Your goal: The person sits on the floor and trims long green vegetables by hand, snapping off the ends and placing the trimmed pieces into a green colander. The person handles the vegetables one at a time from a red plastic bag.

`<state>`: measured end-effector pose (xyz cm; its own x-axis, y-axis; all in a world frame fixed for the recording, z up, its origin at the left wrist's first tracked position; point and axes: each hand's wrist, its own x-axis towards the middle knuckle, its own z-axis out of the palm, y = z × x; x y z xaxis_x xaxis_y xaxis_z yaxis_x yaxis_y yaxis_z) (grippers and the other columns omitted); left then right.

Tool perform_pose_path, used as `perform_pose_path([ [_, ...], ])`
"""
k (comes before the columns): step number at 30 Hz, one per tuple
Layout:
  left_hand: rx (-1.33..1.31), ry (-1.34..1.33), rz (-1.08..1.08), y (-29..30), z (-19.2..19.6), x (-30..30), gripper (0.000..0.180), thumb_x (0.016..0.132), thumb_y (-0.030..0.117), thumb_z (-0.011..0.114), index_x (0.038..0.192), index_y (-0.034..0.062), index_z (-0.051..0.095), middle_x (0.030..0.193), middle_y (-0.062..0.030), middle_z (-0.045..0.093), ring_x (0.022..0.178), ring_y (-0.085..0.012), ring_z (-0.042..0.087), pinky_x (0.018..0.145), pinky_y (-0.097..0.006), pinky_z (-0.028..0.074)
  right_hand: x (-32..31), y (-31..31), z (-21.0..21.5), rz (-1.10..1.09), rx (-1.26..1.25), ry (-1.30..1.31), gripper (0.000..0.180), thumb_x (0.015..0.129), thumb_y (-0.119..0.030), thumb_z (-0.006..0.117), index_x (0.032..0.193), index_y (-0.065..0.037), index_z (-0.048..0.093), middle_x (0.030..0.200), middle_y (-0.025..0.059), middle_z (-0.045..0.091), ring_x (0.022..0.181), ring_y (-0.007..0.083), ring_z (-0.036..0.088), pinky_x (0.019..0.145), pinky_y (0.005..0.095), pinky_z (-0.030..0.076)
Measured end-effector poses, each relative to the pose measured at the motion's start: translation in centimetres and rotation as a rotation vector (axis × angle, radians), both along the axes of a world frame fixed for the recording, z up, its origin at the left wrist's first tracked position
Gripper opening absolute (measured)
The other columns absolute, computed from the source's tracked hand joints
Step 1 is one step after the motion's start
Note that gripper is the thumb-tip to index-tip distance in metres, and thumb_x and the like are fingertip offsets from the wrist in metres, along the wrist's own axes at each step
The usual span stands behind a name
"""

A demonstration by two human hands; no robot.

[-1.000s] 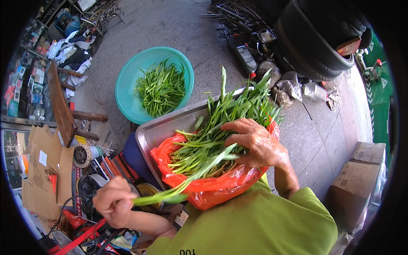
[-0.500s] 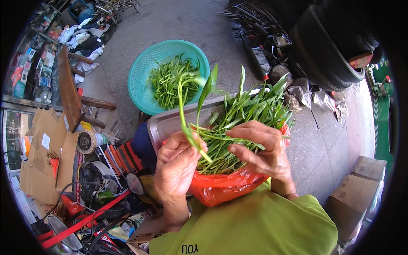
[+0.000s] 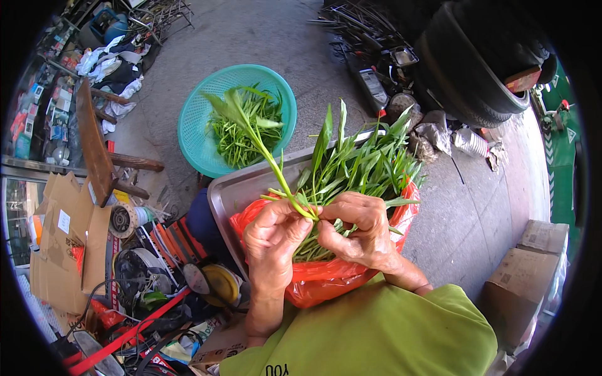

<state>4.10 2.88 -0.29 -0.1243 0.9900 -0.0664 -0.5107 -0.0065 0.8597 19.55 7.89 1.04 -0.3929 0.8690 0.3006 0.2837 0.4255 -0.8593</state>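
My left hand [image 3: 276, 241] pinches a long green vegetable stalk, which looks like water spinach [image 3: 280, 175]; its leafy end points up and away, over the basket. My right hand [image 3: 356, 229] has thumb and forefinger closed at the stalk's lower end, the fingertips of both hands almost meeting. Beneath them, a red plastic bag [image 3: 332, 276] is full of loose leafy stalks [image 3: 357, 163]. The bag rests in a metal tray [image 3: 221, 195]. Beyond the tray stands a turquoise perforated basket [image 3: 190, 128] with a heap of picked greens [image 3: 233, 141] in it.
To the left are a wooden stool [image 3: 94, 144], an opened cardboard box [image 3: 66, 250] and a clutter of cables and parts. Large tyres [image 3: 461, 75] and metal scrap [image 3: 370, 37] lie at the far right. Cartons [image 3: 517, 276] stand at the near right.
My right hand has moved left and closed on the stalk's lower end, where it was apart with fingers spread. The stalk's leafy top now leans left over the basket. The view has shifted slightly.
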Motion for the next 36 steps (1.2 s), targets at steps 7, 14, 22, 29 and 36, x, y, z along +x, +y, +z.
perform_pose_path([
  [7, 0.123, -0.067, -0.003, 0.2, 0.4, 1.5, 0.019, 0.092, 0.004, 0.064, 0.109, -0.0031, 0.062, 0.103, -0.0171, 0.068, 0.098, -0.0195, 0.064, 0.09, -0.033, 0.05, 0.7, -0.5, -0.5, -0.114, -0.201, 0.279, 0.01, 0.067, 0.006, 0.062, 0.075, 0.002, 0.067, 0.066, 0.0089, 0.062, 0.059, 0.0173, 0.058, 0.057, 0.0285, 0.046],
  [14, 0.203, 0.075, 0.149, 2.0, 2.1, -2.0, 0.017, 0.094, 0.005, 0.06, 0.109, -0.0033, 0.061, 0.094, -0.0167, 0.069, 0.082, -0.0167, 0.065, 0.076, -0.03, 0.053, 6.4, 2.5, -1.8, -0.444, -0.386, 0.891, 0.015, 0.085, -0.005, 0.055, 0.077, 0.001, 0.066, 0.072, 0.0068, 0.064, 0.055, 0.0091, 0.052, 0.049, 0.0234, 0.042],
  [22, -0.147, 1.247, 0.274, 7.4, 0.6, -10.5, 0.028, 0.092, 0.011, 0.063, 0.114, -0.0064, 0.063, 0.097, -0.0113, 0.068, 0.081, -0.0151, 0.061, 0.075, -0.027, 0.047, 15.6, 2.1, -7.2, -0.933, -0.241, 0.357, 0.018, 0.092, -0.016, 0.062, 0.094, -0.001, 0.071, 0.071, 0.0011, 0.062, 0.053, 0.0032, 0.048, 0.048, 0.0176, 0.038],
  [29, 0.286, 1.381, -0.506, 3.9, 1.2, -5.3, 0.018, 0.077, -0.003, 0.058, 0.092, 0.0014, 0.068, 0.09, -0.0114, 0.064, 0.084, -0.0308, 0.06, 0.077, -0.041, 0.049, 21.6, 0.8, -28.0, -0.897, -0.471, -0.193, 0.02, 0.081, -0.024, 0.071, 0.088, -0.005, 0.074, 0.077, 0.0113, 0.072, 0.069, 0.0155, 0.068, 0.067, 0.0322, 0.053],
  [36, 0.263, 1.483, -0.417, 3.5, 0.1, -4.7, 0.01, 0.075, 0.001, 0.064, 0.084, 0.0021, 0.068, 0.089, -0.0098, 0.062, 0.085, -0.0298, 0.058, 0.077, -0.041, 0.048, 18.0, 2.2, -22.6, -0.637, -0.583, -0.382, 0.036, 0.078, -0.03, 0.075, 0.094, 0.002, 0.072, 0.083, 0.0199, 0.072, 0.075, 0.0272, 0.072, 0.068, 0.0365, 0.055],
])
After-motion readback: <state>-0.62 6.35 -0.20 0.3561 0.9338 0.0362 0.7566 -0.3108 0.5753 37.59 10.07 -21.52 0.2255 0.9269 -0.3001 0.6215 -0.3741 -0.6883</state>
